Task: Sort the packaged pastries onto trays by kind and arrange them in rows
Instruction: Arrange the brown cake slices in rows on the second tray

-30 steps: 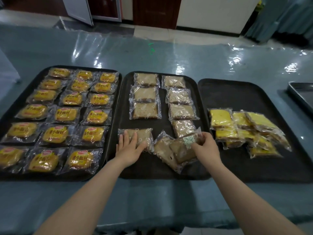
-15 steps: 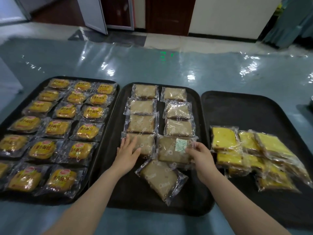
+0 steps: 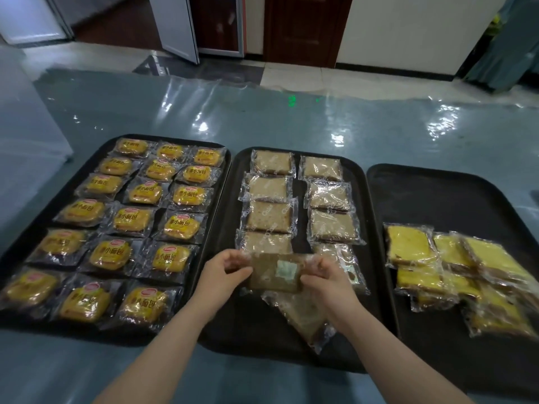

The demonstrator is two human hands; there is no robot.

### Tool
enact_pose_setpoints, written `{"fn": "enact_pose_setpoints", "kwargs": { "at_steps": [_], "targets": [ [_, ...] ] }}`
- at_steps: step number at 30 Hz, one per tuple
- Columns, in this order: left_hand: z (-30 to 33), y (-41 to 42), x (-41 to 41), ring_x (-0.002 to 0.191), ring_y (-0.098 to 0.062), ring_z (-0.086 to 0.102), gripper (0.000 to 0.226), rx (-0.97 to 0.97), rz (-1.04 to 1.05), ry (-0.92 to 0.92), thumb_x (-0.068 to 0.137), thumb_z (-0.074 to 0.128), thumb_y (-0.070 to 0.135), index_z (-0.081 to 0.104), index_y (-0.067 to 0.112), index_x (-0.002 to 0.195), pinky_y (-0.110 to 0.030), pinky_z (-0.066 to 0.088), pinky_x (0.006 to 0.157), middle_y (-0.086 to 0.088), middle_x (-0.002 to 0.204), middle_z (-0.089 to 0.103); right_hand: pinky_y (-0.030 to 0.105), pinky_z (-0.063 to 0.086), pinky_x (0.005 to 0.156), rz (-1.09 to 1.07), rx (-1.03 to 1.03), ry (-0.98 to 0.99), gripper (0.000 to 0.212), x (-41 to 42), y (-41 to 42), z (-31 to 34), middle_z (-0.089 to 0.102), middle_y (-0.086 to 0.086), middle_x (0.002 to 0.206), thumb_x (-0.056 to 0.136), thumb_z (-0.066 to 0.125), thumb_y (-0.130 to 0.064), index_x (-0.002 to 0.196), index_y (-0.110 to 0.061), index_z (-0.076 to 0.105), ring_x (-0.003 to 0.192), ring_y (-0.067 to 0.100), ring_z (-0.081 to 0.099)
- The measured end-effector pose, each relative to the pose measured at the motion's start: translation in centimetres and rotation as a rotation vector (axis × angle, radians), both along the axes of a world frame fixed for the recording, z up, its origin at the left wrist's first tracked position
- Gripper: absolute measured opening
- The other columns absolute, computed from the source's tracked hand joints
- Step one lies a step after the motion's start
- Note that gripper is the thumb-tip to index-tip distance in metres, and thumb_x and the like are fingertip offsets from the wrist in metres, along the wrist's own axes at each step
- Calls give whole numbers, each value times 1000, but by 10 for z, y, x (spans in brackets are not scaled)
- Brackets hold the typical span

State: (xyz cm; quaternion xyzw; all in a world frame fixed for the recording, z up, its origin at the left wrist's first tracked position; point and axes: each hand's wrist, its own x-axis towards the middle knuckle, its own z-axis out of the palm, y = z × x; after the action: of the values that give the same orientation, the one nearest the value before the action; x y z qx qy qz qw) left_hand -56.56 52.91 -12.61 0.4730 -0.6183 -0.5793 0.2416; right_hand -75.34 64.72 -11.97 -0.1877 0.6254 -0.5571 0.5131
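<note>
Hands are pinching one brown pastry pack (image 3: 275,272) by its side seams, left hand (image 3: 223,274) and right hand (image 3: 328,279) each with the grip clamped on an end, held just above the middle tray (image 3: 376,330). Best to be lowering it flat and square under the left column's last pack, seams parallel to the row. Middle tray is carrying two brown columns plus one loose skewed pack (image 3: 303,316). Left tray (image 3: 17,234) is filling three neat columns of orange buns. Right tray (image 3: 437,193) is holding a yellow cake heap (image 3: 455,275), unsorted.
</note>
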Motion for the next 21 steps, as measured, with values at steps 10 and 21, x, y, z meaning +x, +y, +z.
{"fn": "enact_pose_setpoints", "kwargs": {
  "at_steps": [10,21],
  "targets": [
    [-10,1,57,95,5,53,33,-154,-112,-187,70,68,-11,61,19,58,-18,38,82,16,101,59,18,36,94,-5,176,571,34,49,11,-20,52,-9,116,76,69,10,64,-21,73,110,6,51],
    [-31,14,78,113,-6,48,43,-305,-198,-401,83,48,-7,65,29,100,-17,35,92,8,127,50,41,18,117,216,423,1156,55,58,42,-38,25,-6,155,86,65,-25,135,-39,46,144,22,13]
  ]
}}
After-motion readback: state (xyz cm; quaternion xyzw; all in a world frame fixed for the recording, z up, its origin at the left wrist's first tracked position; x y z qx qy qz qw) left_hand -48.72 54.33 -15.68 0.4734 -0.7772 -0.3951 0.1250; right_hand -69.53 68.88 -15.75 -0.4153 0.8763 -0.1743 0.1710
